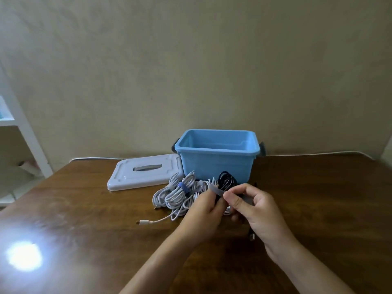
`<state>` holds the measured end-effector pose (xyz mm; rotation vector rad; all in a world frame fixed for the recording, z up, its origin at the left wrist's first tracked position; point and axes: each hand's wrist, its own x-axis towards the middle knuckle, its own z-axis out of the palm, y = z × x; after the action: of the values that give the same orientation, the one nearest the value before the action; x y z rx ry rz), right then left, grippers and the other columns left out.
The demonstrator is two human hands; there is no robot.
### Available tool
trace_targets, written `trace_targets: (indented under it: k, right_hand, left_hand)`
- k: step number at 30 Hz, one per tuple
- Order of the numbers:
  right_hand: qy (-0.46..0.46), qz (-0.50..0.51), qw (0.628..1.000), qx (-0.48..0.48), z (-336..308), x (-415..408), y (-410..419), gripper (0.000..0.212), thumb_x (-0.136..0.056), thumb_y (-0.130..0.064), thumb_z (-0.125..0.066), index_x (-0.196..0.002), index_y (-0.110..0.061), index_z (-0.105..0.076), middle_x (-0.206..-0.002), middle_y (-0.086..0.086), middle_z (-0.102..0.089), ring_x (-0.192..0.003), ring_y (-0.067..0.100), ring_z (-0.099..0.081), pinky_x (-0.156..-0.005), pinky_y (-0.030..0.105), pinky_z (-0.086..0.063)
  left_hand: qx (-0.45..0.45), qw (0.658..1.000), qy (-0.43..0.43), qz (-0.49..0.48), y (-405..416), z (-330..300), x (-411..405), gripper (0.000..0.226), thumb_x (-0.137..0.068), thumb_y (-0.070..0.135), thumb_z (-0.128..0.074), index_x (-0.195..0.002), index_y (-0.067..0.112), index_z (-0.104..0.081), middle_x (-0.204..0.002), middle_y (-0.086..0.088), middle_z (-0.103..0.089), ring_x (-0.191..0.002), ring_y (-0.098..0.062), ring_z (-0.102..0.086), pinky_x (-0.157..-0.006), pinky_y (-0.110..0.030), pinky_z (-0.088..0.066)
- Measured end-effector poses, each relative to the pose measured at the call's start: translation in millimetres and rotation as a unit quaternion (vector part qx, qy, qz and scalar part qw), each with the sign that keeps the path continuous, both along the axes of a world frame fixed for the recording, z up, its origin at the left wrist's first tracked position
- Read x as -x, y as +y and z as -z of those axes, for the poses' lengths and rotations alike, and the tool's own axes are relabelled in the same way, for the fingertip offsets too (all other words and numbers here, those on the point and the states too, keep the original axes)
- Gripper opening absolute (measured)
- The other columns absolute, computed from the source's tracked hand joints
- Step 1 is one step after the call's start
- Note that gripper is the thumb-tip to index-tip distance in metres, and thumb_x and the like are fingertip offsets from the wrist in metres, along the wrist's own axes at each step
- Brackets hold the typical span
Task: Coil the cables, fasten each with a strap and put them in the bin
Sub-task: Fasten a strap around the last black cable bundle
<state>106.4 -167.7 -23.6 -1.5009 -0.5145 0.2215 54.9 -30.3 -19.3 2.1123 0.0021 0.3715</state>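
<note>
I see a light blue bin (216,153) with dark grey latches (262,147) at its sides. Beside it lies a pale lilac-white lid (144,174) with a grey handle slot. The heap of cables (180,194) is white, one coil banded by a blue strap (182,186); another coil (227,180) is black. Between my hands I make out a grey strap (216,190). The table (84,209) is dark brown with wood grain, the wall (191,60) a plain beige.
</note>
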Motion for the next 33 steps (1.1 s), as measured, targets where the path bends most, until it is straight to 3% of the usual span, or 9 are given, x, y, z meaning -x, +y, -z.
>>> trace_targets:
  k: [4,6,10,14,17,21,27,30,33]
  right_hand:
    - [0.035,0.016,0.999,-0.017,1,-2,0,0.027,-0.081,-0.036,-0.074,-0.095,-0.013,-0.074,-0.075,-0.003,-0.074,-0.068,0.005,-0.068,-0.061,0.02,-0.052]
    - [0.044,0.011,0.999,-0.015,1,-2,1,0.022,-0.087,-0.033,-0.073,-0.096,-0.013,-0.074,-0.062,-0.01,-0.068,-0.057,-0.001,-0.062,-0.054,0.015,-0.047]
    - [0.032,-0.023,0.999,0.0,2,3,5,0.025,-0.086,-0.038,-0.069,-0.095,-0.017,-0.076,-0.061,-0.004,-0.063,-0.058,0.008,-0.058,-0.055,0.02,-0.047]
    - [0.021,-0.062,0.998,0.022,0,1,4,0.02,-0.104,-0.024,-0.053,-0.113,-0.023,-0.07,-0.07,0.003,-0.069,-0.066,0.018,-0.065,-0.063,0.023,-0.052]
    - [0.016,-0.072,0.997,0.034,1,-1,3,0.016,-0.105,-0.022,-0.052,-0.119,-0.021,-0.06,-0.078,0.007,-0.074,-0.074,0.02,-0.072,-0.073,0.026,-0.054]
    - [-0.007,-0.086,0.992,0.097,4,-2,2,0.023,-0.095,-0.034,-0.061,-0.1,-0.014,-0.07,-0.081,0.006,-0.077,-0.08,0.016,-0.072,-0.079,0.027,-0.053]
    - [-0.114,0.018,0.979,0.167,6,-12,-4,0.024,-0.073,-0.063,-0.067,-0.081,-0.043,-0.077,-0.092,-0.004,-0.062,-0.085,0.012,-0.06,-0.07,0.034,-0.052]
    - [-0.118,0.008,0.975,0.188,-2,-16,-11,0.039,-0.07,-0.065,-0.067,-0.081,-0.029,-0.079,-0.079,-0.001,-0.071,-0.074,0.015,-0.065,-0.064,0.03,-0.048]
    - [-0.054,-0.03,0.989,0.136,-6,-26,-20,0.035,-0.073,-0.047,-0.072,-0.087,-0.015,-0.079,-0.08,0.003,-0.077,-0.075,0.019,-0.072,-0.068,0.027,-0.053]
  left_hand:
    - [0.107,0.994,0.0,0.03,-9,-10,8,0.022,-0.102,0.004,-0.046,-0.084,0.015,-0.053,-0.055,0.019,-0.055,-0.052,0.003,-0.05,-0.052,-0.017,-0.04]
    - [0.154,0.987,-0.007,0.032,-10,-12,10,0.021,-0.105,0.014,-0.043,-0.091,0.008,-0.058,-0.06,0.015,-0.059,-0.058,0.0,-0.056,-0.053,-0.017,-0.044]
    - [0.121,0.989,-0.077,-0.039,-6,-4,5,0.045,-0.105,0.04,-0.039,-0.091,0.002,-0.06,-0.07,0.001,-0.058,-0.067,-0.02,-0.055,-0.062,-0.046,-0.045]
    - [0.201,0.975,-0.059,-0.078,2,-6,3,0.036,-0.109,0.033,-0.038,-0.086,0.011,-0.055,-0.056,0.012,-0.048,-0.05,-0.005,-0.044,-0.048,-0.021,-0.035]
    - [0.267,0.959,-0.051,-0.076,9,-11,6,0.034,-0.108,0.034,-0.038,-0.088,0.01,-0.051,-0.056,0.01,-0.043,-0.047,-0.006,-0.037,-0.044,-0.02,-0.03]
    - [0.316,0.947,-0.051,-0.024,12,-14,10,0.026,-0.109,0.031,-0.037,-0.097,0.009,-0.046,-0.062,0.005,-0.037,-0.047,-0.009,-0.03,-0.042,-0.021,-0.024]
    - [0.32,0.945,-0.041,0.047,12,-16,14,0.021,-0.107,0.031,-0.04,-0.099,0.012,-0.042,-0.064,0.001,-0.039,-0.049,-0.012,-0.03,-0.045,-0.025,-0.024]
    - [0.311,0.946,-0.033,0.084,12,-16,15,0.026,-0.1,0.036,-0.05,-0.091,0.012,-0.045,-0.062,-0.001,-0.04,-0.048,-0.012,-0.03,-0.044,-0.023,-0.023]
    - [0.269,0.958,-0.021,0.098,14,-14,15,0.027,-0.095,0.037,-0.058,-0.083,0.014,-0.053,-0.058,-0.004,-0.044,-0.045,-0.011,-0.032,-0.042,-0.018,-0.025]
